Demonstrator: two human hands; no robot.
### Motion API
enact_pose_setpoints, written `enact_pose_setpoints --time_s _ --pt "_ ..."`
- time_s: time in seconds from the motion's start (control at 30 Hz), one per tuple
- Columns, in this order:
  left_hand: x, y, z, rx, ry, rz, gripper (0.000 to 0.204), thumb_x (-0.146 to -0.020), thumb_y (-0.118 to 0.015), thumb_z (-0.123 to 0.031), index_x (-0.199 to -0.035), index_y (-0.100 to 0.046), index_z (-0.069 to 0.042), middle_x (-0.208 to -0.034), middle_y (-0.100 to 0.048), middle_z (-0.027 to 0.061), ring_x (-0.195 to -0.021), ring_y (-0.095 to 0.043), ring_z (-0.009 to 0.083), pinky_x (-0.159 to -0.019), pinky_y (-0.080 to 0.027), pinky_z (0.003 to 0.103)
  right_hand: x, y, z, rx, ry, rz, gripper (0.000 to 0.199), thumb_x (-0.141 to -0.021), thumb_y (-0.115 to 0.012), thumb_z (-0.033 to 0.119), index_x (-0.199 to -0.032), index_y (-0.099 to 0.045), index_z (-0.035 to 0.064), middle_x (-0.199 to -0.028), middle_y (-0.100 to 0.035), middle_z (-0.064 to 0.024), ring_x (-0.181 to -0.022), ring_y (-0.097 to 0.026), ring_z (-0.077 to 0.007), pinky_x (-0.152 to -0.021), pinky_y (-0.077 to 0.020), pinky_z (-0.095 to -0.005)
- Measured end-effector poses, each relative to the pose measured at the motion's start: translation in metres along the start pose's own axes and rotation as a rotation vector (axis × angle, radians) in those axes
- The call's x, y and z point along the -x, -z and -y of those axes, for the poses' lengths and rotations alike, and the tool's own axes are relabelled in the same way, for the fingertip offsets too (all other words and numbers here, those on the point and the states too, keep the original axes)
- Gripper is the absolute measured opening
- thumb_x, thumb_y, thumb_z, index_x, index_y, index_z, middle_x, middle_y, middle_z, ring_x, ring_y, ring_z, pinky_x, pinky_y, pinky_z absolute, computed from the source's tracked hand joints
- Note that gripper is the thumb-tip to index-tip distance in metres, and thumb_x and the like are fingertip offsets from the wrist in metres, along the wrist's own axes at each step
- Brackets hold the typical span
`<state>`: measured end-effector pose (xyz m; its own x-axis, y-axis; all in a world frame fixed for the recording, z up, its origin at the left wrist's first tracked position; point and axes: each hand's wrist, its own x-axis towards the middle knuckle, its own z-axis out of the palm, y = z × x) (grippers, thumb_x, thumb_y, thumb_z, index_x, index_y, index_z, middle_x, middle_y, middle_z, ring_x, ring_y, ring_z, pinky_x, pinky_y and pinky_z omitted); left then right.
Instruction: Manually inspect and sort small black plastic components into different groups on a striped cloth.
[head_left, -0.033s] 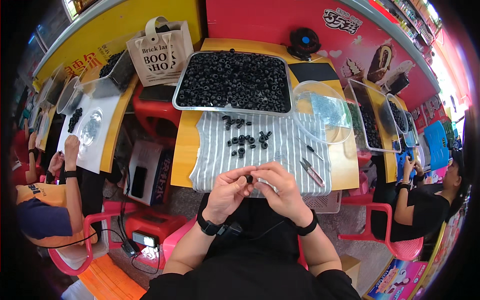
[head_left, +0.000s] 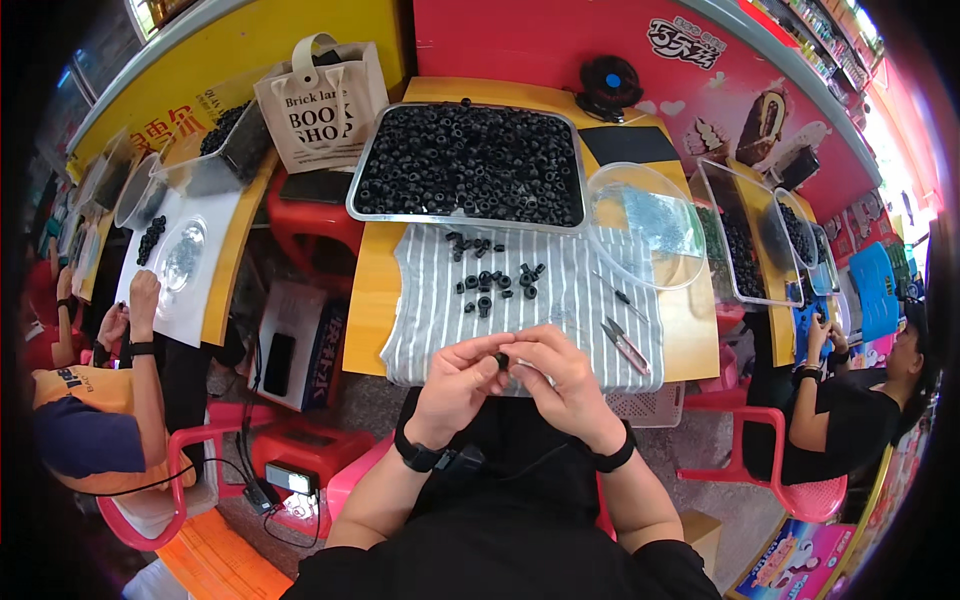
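Note:
A small round black part, like a rubber ring or grommet, sits between the fingertips of both hands, above the table's near edge. My left hand pinches it from one side. From the other side my right hand closes its thumb and fingers on it, hiding much of it. Beyond them, loose black parts lie in small groups on a grey-and-white striped cloth. Snips and a thin tool with a black grip rest on the cloth's right side.
A metal tray heaped with black parts stands at the back. To its right is a round clear tub with clear contents. A canvas bag and a black fan stand behind. People sit at tables on both sides.

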<state>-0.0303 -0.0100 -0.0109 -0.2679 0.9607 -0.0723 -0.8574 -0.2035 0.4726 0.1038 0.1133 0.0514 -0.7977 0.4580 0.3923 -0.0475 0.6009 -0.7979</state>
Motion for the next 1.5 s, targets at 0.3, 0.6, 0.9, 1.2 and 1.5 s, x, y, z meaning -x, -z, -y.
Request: enact_pose_setpoints --time_s 0.3,0.6,0.9,1.2,1.5 --pt "-0.022 -0.009 0.001 -1.671 -0.669 0.063 0.073 -0.076 -0.064 0.014 -0.145 -0.044 0.002 -0.089 -0.061 0.017 -0.084 -0.06 0.0343 -0.074 -0.051 0.041 -0.003 -0.008 -0.029 -0.063 -0.242 0.004 0.017 -0.083 -0.068 -0.006 -0.1 -0.068 -0.0023 -0.088 -0.063 -0.0123 -0.073 -0.065 -0.0229 -0.063 -0.0518 -0.0316" --pt "-0.027 -0.002 0.008 -1.548 -0.682 -0.01 0.074 -0.075 -0.061 0.015 -0.146 -0.044 0.002 -0.099 -0.065 0.0184 -0.087 -0.063 0.035 -0.077 -0.053 0.041 -0.012 -0.032 -0.033 0.144 -0.065 -0.063 0.023 -0.077 -0.067 -0.007 -0.098 -0.063 -0.0019 -0.081 -0.062 -0.0153 -0.073 -0.064 -0.0336 -0.063 -0.0514 -0.0393" --pt "-0.023 -0.002 0.0 -1.604 -0.609 -0.037 0.064 -0.069 -0.063 0.013 -0.132 -0.055 0.004 -0.098 -0.059 0.0182 -0.089 -0.061 0.0354 -0.077 -0.052 0.041 0.006 -0.038 -0.031 0.297 0.053 -0.081 0.02 -0.076 -0.065 -0.007 -0.095 -0.066 -0.0007 -0.083 -0.058 -0.0128 -0.078 -0.06 -0.033 -0.064 -0.0485 -0.0408" --pt "-0.008 -0.039 -0.025 -1.419 -0.569 0.053 0.046 -0.078 -0.071 -0.002 -0.123 -0.063 0.001 -0.128 -0.06 0.0164 -0.106 -0.062 0.0313 -0.087 -0.051 0.037 0.016 -0.041 -0.031 0.237 0.136 -0.119 0.022 -0.072 -0.066 -0.004 -0.093 -0.064 -0.0017 -0.085 -0.054 -0.0147 -0.079 -0.058 -0.0346 -0.065 -0.0485 -0.0437" --pt "-0.024 -0.037 0.029 -1.607 -0.786 0.171 0.045 -0.08 -0.077 -0.026 -0.117 -0.066 -0.004 -0.12 -0.064 0.0104 -0.123 -0.053 0.0339 -0.104 -0.037 0.045 0.048 -0.068 -0.105 -0.252 0.076 -0.055 0.024 -0.084 -0.062 0.009 -0.107 -0.066 0.0037 -0.102 -0.065 -0.0117 -0.094 -0.066 -0.0282 -0.073 -0.053 -0.0382"
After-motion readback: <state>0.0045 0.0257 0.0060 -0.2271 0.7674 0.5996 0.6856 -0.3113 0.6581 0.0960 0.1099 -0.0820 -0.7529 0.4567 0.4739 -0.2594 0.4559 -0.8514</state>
